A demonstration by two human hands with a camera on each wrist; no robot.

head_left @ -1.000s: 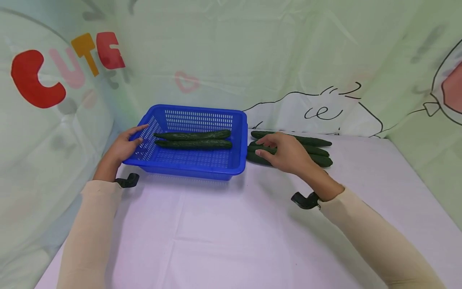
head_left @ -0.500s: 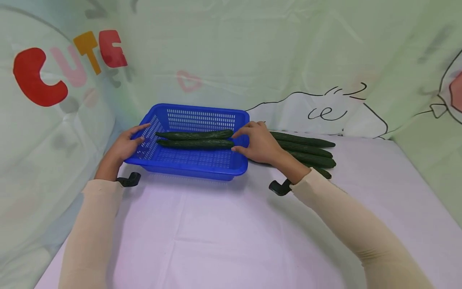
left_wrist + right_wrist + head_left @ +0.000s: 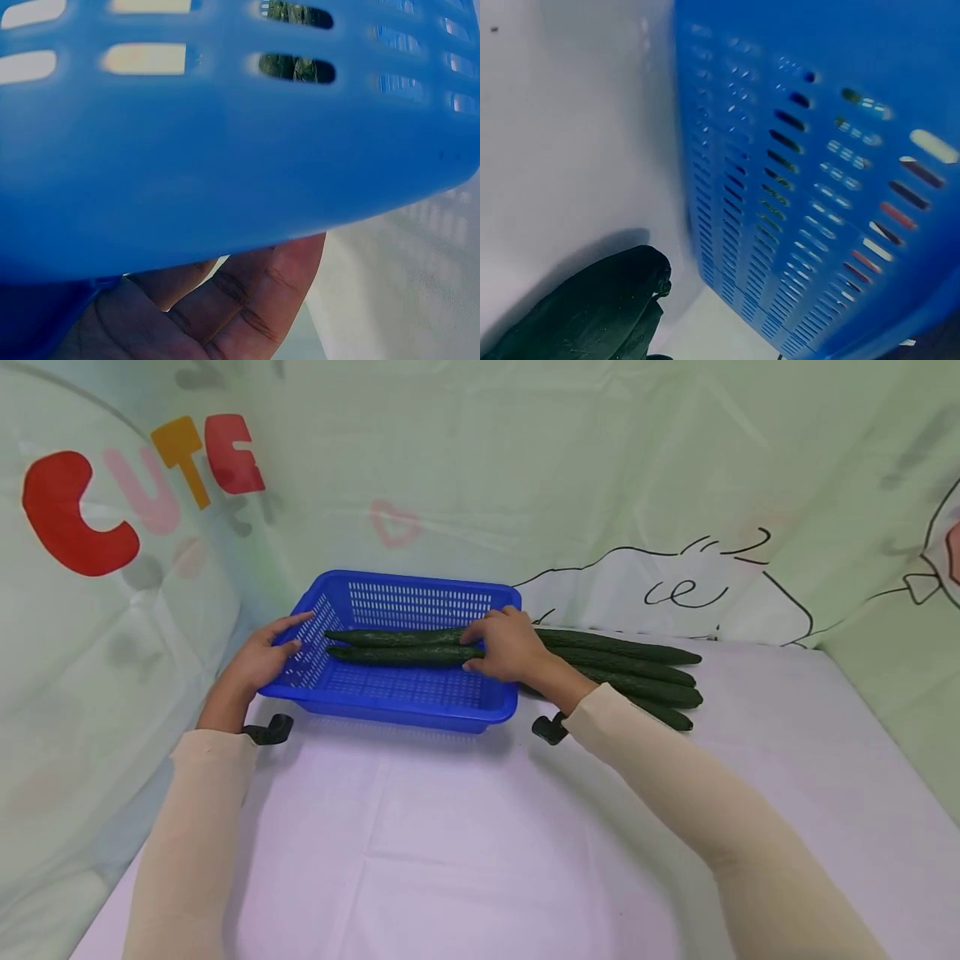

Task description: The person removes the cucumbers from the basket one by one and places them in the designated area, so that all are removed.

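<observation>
A blue perforated plastic basket (image 3: 375, 707) stands on the table with two dark green cucumbers inside, lying side by side. My left hand (image 3: 258, 662) grips the basket's left end, thumb over the rim; in the left wrist view its fingers (image 3: 277, 292) curl beneath the rim. Reaching over the opposite end, my right hand (image 3: 512, 645) has thumb and fingertips on either side of the near cucumber (image 3: 397, 656), at its right end. The far cucumber (image 3: 390, 638) lies just behind it, its right end covered by the fingers.
Several more cucumbers (image 3: 630, 667) lie in a row on the table right of the basket, partly hidden by the right forearm. Light cloth (image 3: 450, 843) covers the table. A printed fabric backdrop (image 3: 585, 468) rises behind and at both sides.
My right hand has moved left from above the loose cucumbers, over the basket's right rim, and closed around the near cucumber's end. The left hand keeps its hold on the basket.
</observation>
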